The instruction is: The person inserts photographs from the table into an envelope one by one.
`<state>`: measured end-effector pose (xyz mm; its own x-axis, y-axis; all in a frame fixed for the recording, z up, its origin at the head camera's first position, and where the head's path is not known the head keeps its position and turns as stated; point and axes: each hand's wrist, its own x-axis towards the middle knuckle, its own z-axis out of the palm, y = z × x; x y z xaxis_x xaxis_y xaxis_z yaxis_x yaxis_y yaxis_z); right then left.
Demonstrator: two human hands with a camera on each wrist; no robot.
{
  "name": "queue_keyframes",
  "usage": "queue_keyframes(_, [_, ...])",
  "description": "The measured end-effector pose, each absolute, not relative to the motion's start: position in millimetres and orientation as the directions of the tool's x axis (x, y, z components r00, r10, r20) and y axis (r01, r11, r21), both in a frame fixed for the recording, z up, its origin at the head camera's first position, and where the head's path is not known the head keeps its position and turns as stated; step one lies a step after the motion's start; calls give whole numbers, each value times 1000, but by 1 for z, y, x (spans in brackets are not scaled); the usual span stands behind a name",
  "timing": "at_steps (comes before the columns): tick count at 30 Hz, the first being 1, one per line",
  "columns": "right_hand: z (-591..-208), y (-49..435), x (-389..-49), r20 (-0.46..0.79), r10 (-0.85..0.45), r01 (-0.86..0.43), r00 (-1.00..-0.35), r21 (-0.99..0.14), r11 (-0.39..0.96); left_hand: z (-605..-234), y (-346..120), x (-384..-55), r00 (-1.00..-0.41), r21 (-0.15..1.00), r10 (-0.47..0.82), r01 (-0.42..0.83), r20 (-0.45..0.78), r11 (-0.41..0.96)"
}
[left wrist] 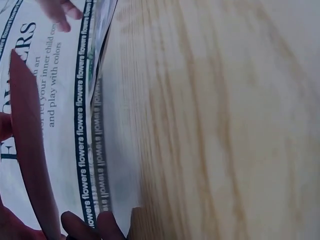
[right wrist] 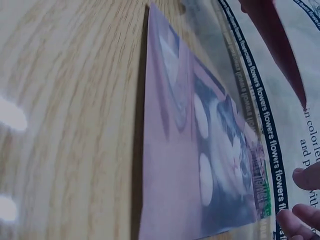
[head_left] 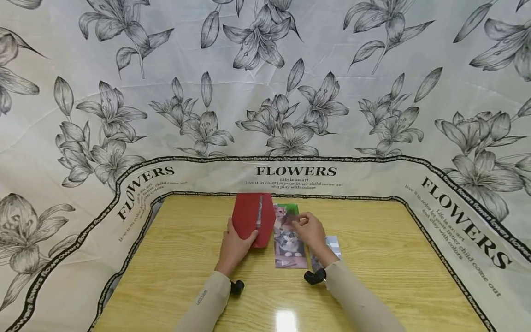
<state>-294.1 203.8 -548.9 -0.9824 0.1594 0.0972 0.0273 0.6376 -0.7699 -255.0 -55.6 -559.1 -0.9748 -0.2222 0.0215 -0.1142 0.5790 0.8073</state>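
A red envelope (head_left: 245,214), tilted up off the table, is gripped along its near edge by my left hand (head_left: 235,246), thumb on the front face. A narrow greyish strip shows along its slit. The left wrist view catches the envelope (left wrist: 31,145) edge-on between thumb and fingers. Beside it lies a picture card of a grey-and-white cat (head_left: 289,249), with a pinkish cat and green area at its far end. Over that far end hovers my right hand (head_left: 312,230), fingers loosely bent. In the right wrist view its fingers (right wrist: 295,222) are apart, with nothing visible between them.
Another picture card (head_left: 333,244) lies partly hidden under my right wrist. The yellow wood-grain table (head_left: 182,258) ends at a flower-printed cloth (head_left: 296,177) rising behind and at both sides. Light glares off the near tabletop.
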Motion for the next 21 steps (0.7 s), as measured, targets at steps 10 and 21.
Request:
queue_keyframes(10, [-561, 212, -300, 95, 156, 58, -983, -647, 761, -561, -55, -254, -973, 813, -229, -123, 13, 569])
queue_keyframes(21, [-566, 206, -304, 78, 165, 85, -983, -603, 793, -564, -55, -255, -974, 804, -228, -128, 9, 580])
